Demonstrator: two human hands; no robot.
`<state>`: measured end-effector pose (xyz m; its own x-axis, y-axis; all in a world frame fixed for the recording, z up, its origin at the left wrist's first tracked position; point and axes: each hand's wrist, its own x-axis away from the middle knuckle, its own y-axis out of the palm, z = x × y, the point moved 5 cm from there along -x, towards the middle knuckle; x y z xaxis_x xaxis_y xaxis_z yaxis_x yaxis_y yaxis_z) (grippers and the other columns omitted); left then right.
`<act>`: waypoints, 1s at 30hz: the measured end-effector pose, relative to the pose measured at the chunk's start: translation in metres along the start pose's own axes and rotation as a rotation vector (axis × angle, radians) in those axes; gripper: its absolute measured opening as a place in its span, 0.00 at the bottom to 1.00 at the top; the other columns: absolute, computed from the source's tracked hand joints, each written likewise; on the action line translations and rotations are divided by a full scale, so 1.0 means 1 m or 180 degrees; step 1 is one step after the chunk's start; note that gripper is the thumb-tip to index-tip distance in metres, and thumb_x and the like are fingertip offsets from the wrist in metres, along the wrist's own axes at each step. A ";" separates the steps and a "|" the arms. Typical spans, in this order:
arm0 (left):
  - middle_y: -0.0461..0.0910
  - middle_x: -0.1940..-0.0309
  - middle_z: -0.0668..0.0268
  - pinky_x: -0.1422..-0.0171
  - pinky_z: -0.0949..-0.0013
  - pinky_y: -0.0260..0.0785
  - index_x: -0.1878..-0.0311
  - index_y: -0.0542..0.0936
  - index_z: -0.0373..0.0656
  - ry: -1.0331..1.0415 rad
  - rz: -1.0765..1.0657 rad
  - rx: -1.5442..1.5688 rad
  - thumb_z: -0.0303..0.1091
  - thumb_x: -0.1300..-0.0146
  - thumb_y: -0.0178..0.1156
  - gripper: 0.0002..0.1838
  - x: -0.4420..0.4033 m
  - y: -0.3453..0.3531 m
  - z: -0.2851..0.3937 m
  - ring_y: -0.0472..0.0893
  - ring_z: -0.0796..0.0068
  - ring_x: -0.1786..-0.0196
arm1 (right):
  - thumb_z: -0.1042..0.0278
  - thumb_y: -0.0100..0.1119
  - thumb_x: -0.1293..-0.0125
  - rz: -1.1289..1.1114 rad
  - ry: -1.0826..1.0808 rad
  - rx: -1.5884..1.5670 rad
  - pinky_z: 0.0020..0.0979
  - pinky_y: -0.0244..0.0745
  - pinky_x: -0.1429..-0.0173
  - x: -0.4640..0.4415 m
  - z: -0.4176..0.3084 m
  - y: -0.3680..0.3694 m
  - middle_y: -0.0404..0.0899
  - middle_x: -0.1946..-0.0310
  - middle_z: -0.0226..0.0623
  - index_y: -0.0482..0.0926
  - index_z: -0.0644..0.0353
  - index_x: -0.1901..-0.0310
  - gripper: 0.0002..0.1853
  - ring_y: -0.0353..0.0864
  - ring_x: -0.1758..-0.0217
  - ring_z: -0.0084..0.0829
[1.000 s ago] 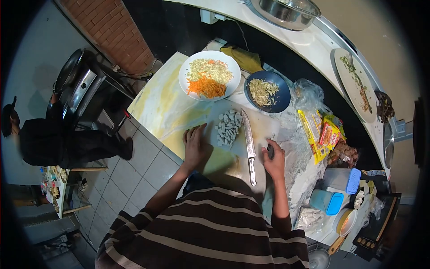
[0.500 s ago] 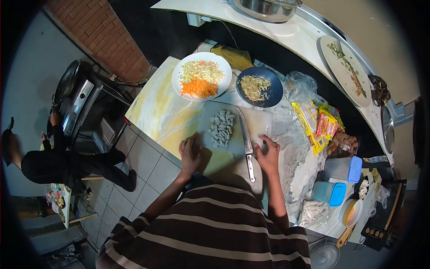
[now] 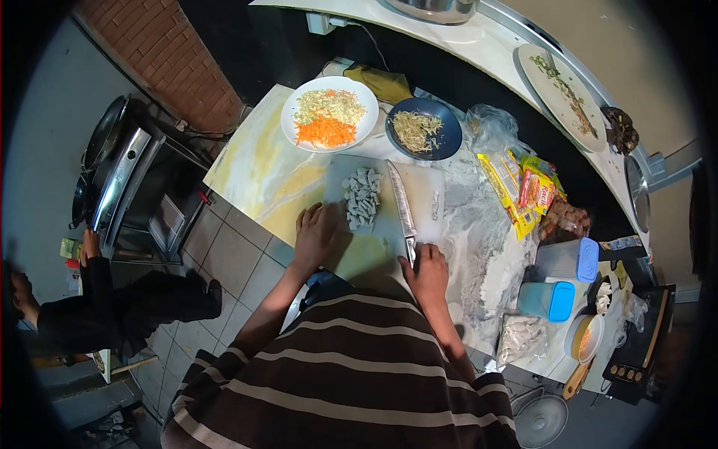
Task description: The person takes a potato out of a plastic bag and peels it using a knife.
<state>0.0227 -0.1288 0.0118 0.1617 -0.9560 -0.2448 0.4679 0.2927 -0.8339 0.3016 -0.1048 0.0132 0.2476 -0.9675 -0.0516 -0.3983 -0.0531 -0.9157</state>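
A knife lies on the cutting board, its blade pointing away from me. My right hand is over its handle, fingers bent around it. Just left of the blade is a pile of chopped pale grey pieces, and a few small bits rest to its right. My left hand rests at the board's left edge, fingers apart, holding nothing. Beyond the board are a white plate of shredded orange and pale vegetables and a dark blue plate of sprouts.
Yellow packets, a plastic bag and blue-lidded containers are on the right. A shelf behind bears a plate with food scraps. Another person stands at a stove on the left.
My right hand has moved from beside the knife onto its handle. The other person has shifted toward the lower left. The camera view has shifted slightly.
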 end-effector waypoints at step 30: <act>0.74 0.33 0.52 0.28 0.54 0.64 0.37 0.72 0.36 -0.0015 0.0124 -0.0349 0.40 0.37 0.66 0.28 0.016 0.016 0.016 0.74 0.50 0.34 | 0.71 0.55 0.32 0.0130 -0.0487 -0.1394 0.48 0.74 0.58 -0.013 0.043 -0.022 0.77 0.64 0.53 0.74 0.66 0.58 0.07 0.78 0.63 0.55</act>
<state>0.0468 -0.1390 0.0025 0.1820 -0.9438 -0.2760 0.3634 0.3253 -0.8730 0.3447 -0.0804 0.0166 0.3385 -0.9250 -0.1724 -0.7378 -0.1472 -0.6588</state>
